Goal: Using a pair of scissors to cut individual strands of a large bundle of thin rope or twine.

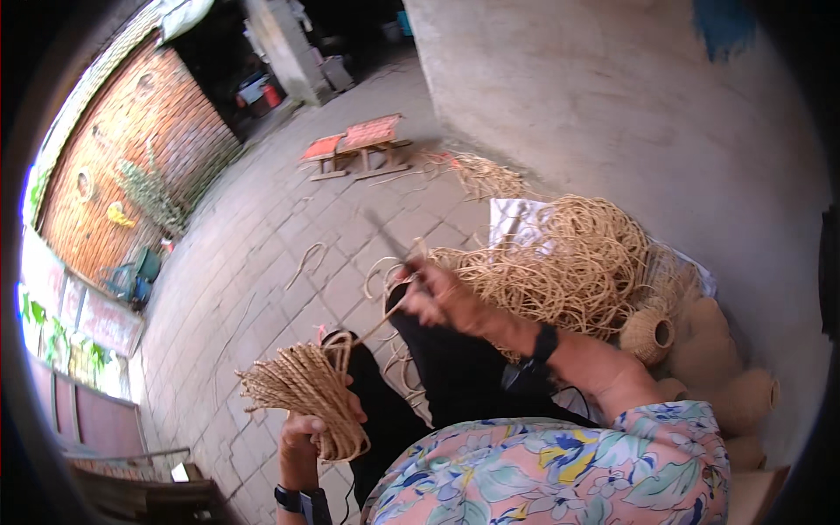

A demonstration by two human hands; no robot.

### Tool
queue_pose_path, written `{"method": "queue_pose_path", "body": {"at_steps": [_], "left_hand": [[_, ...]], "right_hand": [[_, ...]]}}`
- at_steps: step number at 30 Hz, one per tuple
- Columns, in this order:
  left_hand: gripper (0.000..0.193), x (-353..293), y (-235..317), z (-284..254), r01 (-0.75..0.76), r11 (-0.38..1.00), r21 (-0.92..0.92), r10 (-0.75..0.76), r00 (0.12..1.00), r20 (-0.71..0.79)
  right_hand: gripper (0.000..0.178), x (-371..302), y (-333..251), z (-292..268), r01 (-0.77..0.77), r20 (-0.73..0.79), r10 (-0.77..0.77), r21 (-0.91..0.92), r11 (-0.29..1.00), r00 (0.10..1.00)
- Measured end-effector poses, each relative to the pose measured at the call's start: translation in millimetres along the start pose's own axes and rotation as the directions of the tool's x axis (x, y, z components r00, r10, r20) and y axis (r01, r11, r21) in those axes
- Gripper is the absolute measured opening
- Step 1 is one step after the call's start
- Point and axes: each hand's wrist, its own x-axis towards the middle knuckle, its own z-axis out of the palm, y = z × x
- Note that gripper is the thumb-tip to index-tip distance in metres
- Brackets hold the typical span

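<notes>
At the lower left, my left hand (302, 430) is closed round a thick bundle of twisted straw cord (302, 389), its strands fanning out to the left. One strand of cord (378, 331) runs taut from the bundle up to my right hand (451, 299). That hand is closed on a thin, dark, blade-like tool (385, 232), blurred and pointing away to the upper left. Whether its fingers also pinch the strand is hard to make out. Both hands are above my knees (420, 350), in dark trousers.
A big tangled heap of straw cord (577, 262) lies to the right on a white sheet (516, 219). Near my right elbow stand a small round woven pot (646, 336) and several larger tan ones (744, 398). Two low red-topped stools (367, 133) stand ahead on paving (289, 227).
</notes>
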Motion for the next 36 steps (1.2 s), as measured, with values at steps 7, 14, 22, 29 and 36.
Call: {"method": "queue_pose_path", "body": {"at_steps": [7, 14, 22, 29, 36], "left_hand": [[0.065, -80.0, 77.6, -100.9, -0.795, 0.566, -0.219, 0.721, 0.606, -0.336], [0.057, -171.1, 138.5, -191.6, -0.755, 0.569, 0.327, 0.631, 0.145, -0.762], [0.043, -189.9, 106.3, -207.2, -0.731, 0.567, 0.381, 0.598, 0.048, -0.8], [0.034, -134.5, 111.6, -174.1, -0.825, 0.545, 0.151, 0.588, 0.249, -0.769], [0.044, -100.0, 140.2, -104.8, -0.822, 0.514, 0.246, 0.753, 0.295, -0.587]], "right_hand": [[0.017, -17.8, -8.5, -131.5, -0.216, -0.443, -0.214, -0.735, 0.643, 0.871], [0.037, -86.0, -65.7, -304.7, -0.532, -0.305, -0.73, -0.841, -0.095, 0.612], [0.044, -199.5, -152.6, -426.4, -0.95, -0.64, -0.717, -0.294, -0.106, 0.277], [0.054, -115.9, -91.3, -282.6, -0.662, -0.675, -0.283, -0.733, 0.155, 0.681], [0.049, -26.6, -37.0, -34.0, 0.293, 0.339, 0.046, -0.867, 0.404, 0.939]]}}
